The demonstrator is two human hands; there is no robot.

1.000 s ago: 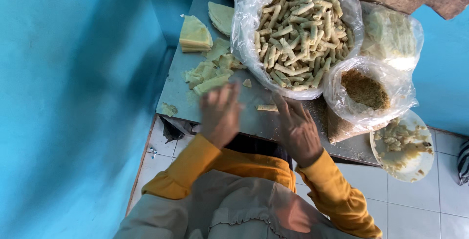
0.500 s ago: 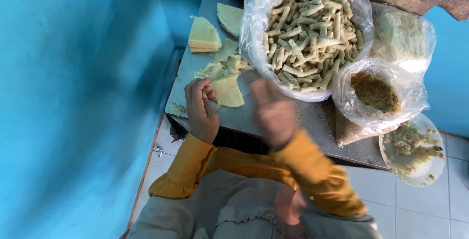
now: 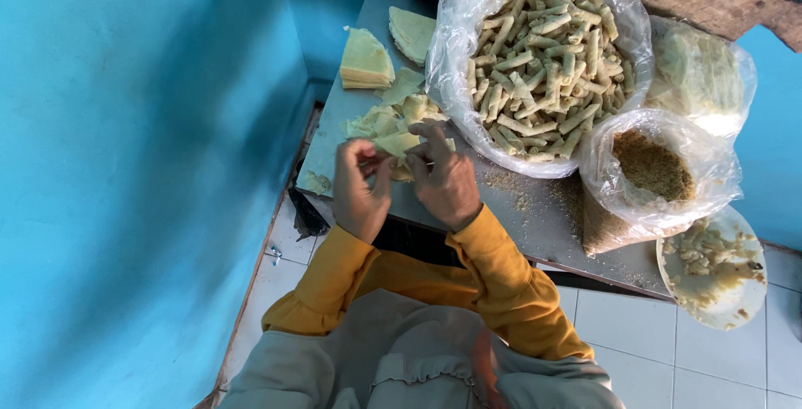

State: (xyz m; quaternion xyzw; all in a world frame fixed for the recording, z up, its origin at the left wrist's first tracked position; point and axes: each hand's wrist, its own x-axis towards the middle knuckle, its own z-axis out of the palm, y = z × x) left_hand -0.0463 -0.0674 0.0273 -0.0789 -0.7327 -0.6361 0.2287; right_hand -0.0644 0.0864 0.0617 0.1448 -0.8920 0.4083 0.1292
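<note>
My left hand (image 3: 361, 185) and my right hand (image 3: 443, 177) meet over the near edge of a grey metal table (image 3: 535, 217). Both pinch one pale yellow pastry wrapper (image 3: 398, 145) between the fingertips. Loose wrapper pieces (image 3: 380, 121) lie just beyond my hands. Two stacks of triangular wrappers (image 3: 363, 58) sit farther back on the left. A big clear bag of rolled pastry sticks (image 3: 547, 58) stands to the right of my hands.
A smaller bag of brown crumbs (image 3: 656, 167) stands right of the big bag. Behind it is a bag of pale sheets (image 3: 702, 75). A white plate with filling (image 3: 714, 267) hangs over the table's right corner. A blue wall (image 3: 142, 167) runs along the left. White floor tiles (image 3: 668, 350) lie below.
My hands went from lying flat at the table edge to lifting a wrapper; now both hands have closed together on it. The view has shifted slightly.
</note>
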